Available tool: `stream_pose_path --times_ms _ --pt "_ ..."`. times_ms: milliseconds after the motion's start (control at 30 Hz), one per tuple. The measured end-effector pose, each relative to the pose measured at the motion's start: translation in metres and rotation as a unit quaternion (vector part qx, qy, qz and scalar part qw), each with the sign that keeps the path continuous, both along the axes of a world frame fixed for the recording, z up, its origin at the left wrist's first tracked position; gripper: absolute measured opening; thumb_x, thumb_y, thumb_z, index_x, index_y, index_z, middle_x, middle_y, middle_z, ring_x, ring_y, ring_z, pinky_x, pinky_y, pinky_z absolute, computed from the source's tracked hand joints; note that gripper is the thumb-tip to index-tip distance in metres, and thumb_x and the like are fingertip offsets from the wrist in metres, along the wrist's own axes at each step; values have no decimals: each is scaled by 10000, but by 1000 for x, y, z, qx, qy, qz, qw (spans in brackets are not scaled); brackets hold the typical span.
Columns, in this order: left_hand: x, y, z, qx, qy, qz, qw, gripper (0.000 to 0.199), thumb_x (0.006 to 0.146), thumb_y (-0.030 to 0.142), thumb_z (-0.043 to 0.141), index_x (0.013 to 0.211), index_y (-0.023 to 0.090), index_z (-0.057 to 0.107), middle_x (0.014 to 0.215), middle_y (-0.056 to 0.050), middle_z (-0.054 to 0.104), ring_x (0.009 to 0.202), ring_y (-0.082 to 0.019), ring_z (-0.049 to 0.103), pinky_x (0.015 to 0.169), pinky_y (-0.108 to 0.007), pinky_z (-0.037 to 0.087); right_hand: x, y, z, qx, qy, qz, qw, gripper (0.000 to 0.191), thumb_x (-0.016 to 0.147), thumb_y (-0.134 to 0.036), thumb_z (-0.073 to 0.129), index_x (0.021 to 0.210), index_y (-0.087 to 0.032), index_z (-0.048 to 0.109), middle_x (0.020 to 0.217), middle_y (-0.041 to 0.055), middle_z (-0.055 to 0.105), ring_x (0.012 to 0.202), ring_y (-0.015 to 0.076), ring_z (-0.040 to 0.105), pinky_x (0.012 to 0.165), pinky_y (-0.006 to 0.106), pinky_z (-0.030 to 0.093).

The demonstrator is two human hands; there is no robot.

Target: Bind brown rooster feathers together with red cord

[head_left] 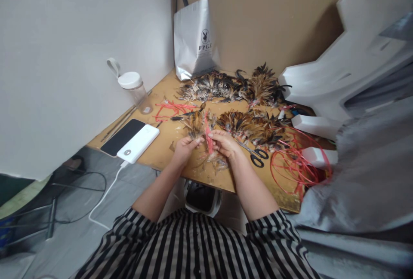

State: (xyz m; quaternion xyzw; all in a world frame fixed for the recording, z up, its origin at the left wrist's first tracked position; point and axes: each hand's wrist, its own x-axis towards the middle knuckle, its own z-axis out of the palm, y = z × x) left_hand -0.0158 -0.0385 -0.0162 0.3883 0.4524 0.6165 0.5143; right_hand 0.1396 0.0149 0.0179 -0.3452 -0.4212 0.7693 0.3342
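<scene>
- Head view, left hand [183, 148]: thumb and finger pinched at the base of a feather bunch [194, 122], above the surface [185, 168].
- Feather bunch: likely light, springy, easily crushed; best gripped by the quill ends (not the plumes).
- Red strips [209, 142]: between the hands; probably limp and slippery, best held near an end.
- Right hand [225, 143]: fingertips closed on the red strips.
- Scissors [257, 157]: right of the right hand, lying flat.
</scene>
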Motion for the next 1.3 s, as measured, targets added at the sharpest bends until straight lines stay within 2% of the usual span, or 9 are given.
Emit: stream_pose_path --times_ms 100,233,433,600,767,900,1067,1133,1300 --pt "1 0 4 -14 -54 5 998 207 617 274 701 777 144 698 772 -56 681 647 -111 574 615 -227 421 0 0 1 4 2 -2 1000 246 552 -278 740 682 -151 574 479 -54 519 387 30 392 373 148 263" --pt "3 -3 11 -24 -112 -15 993 256 585 274 725 809 152 693 836 -66 685 756 -148 605 670 -253 451 -5 -4 0 64 -40 -7 997 253 552 -296 736 689 -142 590 522 -29 564 397 35 412 376 157 281" --pt "4 0 5 -25 -97 -11 995 206 567 267 735 720 137 687 756 -51 683 670 -132 594 655 -259 457 -10 -6 -3 128 -127 -35 983 268 547 -328 732 682 -152 581 440 -55 512 364 40 397 361 159 265" --pt "1 3 0 -16 -68 5 998 223 580 281 725 740 132 684 736 -45 676 666 -131 582 617 -236 440 -8 -4 -2 98 -75 -33 992 268 561 -349 718 675 -154 574 451 -49 518 367 40 400 358 157 263" --pt "2 0 8 -14 -102 4 995 222 592 274 719 762 135 681 773 -52 678 670 -125 582 599 -224 427 -5 -3 -2 74 -52 -17 996 269 580 -365 706 663 -156 557 427 -48 497 356 43 394 352 160 253" --pt "5 -4 12 -17 -85 -51 995 228 606 282 713 772 128 688 757 -66 681 651 -131 586 623 -247 431 -6 -4 -1 59 -47 -12 997 292 605 -397 688 689 -148 561 448 -43 498 360 36 375 342 154 226" --pt "5 -5 8 -21 -43 -103 994 232 626 292 702 771 112 695 715 -76 678 649 -153 596 650 -277 444 -6 -6 1 23 -5 19 1000 274 550 -296 735 648 -145 529 486 -49 514 360 8 311 344 134 170" --pt "5 -5 8 -20 -54 -101 993 246 627 295 701 787 108 693 730 -82 680 657 -157 599 663 -289 451 -5 -6 1 14 13 24 1000 264 545 -267 739 661 -146 535 497 -53 517 371 8 329 353 129 194" --pt "5 -5 10 -22 -87 -87 992 283 605 303 714 803 102 686 760 -90 681 631 -147 593 639 -290 455 -3 -5 2 -3 29 16 999 251 571 -264 727 730 -164 560 605 -33 578 476 45 483 439 151 360"
